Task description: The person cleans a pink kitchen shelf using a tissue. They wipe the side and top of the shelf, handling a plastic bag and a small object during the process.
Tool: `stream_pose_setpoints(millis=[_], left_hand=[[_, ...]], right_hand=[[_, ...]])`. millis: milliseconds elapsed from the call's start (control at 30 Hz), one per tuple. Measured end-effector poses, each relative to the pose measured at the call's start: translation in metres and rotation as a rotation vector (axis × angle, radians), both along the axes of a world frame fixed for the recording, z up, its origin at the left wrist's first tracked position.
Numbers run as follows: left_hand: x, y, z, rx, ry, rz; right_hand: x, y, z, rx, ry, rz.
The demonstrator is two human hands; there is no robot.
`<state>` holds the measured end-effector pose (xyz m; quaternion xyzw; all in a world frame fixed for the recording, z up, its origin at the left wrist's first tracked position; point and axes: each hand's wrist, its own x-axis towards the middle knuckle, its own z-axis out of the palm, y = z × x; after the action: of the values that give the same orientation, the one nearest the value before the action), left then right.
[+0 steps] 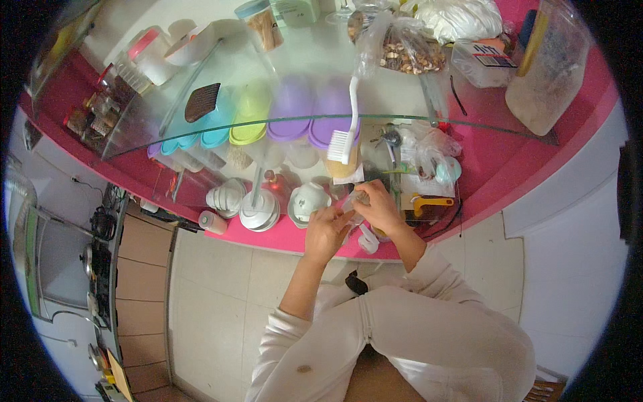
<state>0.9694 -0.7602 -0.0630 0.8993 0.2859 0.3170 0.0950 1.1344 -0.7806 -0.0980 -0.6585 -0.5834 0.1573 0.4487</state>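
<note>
Both hands meet at the front edge of a pink shelf (281, 241), below a glass shelf. My right hand (379, 208) grips a small translucent plastic item (355, 203), perhaps a bag or small container; its exact kind is unclear. My left hand (326, 233) holds the lower left side of the same item with its fingertips. Just below the hands lies a white plastic piece (368, 240), maybe a pump or cap. White bowls (259, 211) and a white lidded dish (307, 201) stand left of my left hand. A yellow-handled tool (433, 202) lies to the right.
On the glass shelf (321, 65) lie a white brush (344, 135), its bristles over the edge, a brown comb (202, 102), a toothpick jar (261, 27) and bagged dried food (412, 53). Containers with coloured lids (289, 130) stand beneath. A white bottle (212, 222) stands near the pink edge.
</note>
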Motion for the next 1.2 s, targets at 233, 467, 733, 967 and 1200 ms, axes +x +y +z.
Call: stream_pose_setpoints(millis=[233,467,733,967,1200], left_hand=[[-0.003,-0.004,-0.002,0.208,-0.111,0.024],[-0.007,-0.007,0.006,0.194,-0.119,-0.021],[-0.004,-0.014,0.009,0.196,-0.102,-0.043],[-0.003,-0.013,0.016,0.16,-0.112,-0.083],[-0.001,-0.01,0.017,0.112,-0.166,-0.12]], right_hand=[[-0.003,0.0,0.006,-0.028,-0.009,0.021],[-0.003,-0.003,0.015,-0.099,0.01,0.067],[0.001,-0.004,0.015,-0.196,0.159,0.204],[0.007,-0.002,0.019,-0.215,0.196,0.242],[0.014,0.002,0.017,-0.332,0.324,0.335]])
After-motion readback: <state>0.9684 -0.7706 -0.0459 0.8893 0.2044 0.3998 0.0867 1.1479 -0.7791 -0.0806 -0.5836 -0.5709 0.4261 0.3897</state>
